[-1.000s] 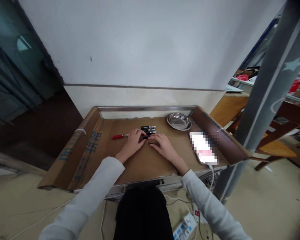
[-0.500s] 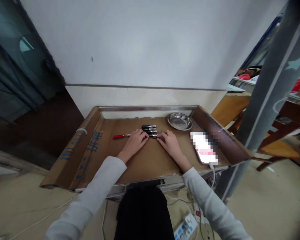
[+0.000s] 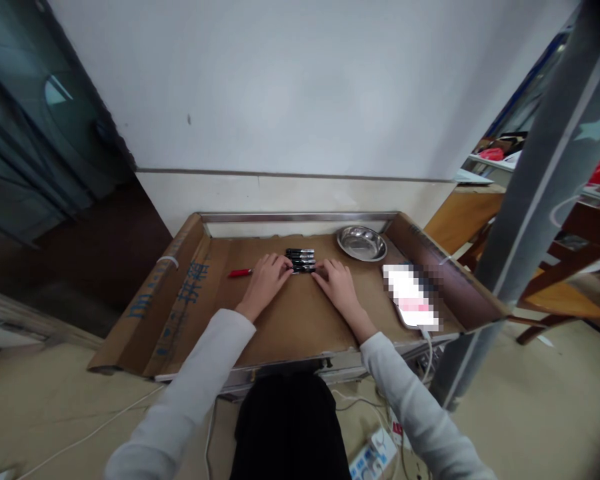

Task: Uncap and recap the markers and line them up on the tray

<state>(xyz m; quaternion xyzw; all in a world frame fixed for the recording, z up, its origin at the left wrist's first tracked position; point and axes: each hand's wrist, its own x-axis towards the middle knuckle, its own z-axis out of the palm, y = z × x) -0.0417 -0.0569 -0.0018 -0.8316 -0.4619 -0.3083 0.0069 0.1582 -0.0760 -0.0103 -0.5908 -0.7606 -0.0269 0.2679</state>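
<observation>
Several black marker pens [image 3: 300,253] lie side by side in a stack of parallel rows on the cardboard-lined tabletop [image 3: 300,313]. My left hand [image 3: 266,280] has its fingertips closed at the left end of the nearest black marker [image 3: 304,269]. At that marker's right end, the fingers of my right hand [image 3: 337,283] pinch or press from the other side. A red marker [image 3: 239,273] lies just left of my left hand, its right part hidden behind the fingers.
A round shallow metal dish [image 3: 362,255] stands at the back right. Closer on the right lies a phone [image 3: 410,297], its screen blurred, with a white cable [image 3: 429,357] running off the front edge. Cardboard sides [image 3: 145,300] rise at left and right.
The nearest black marker has moved slightly away from me and now sits closer against the row. Both hands have shifted a little with it.
</observation>
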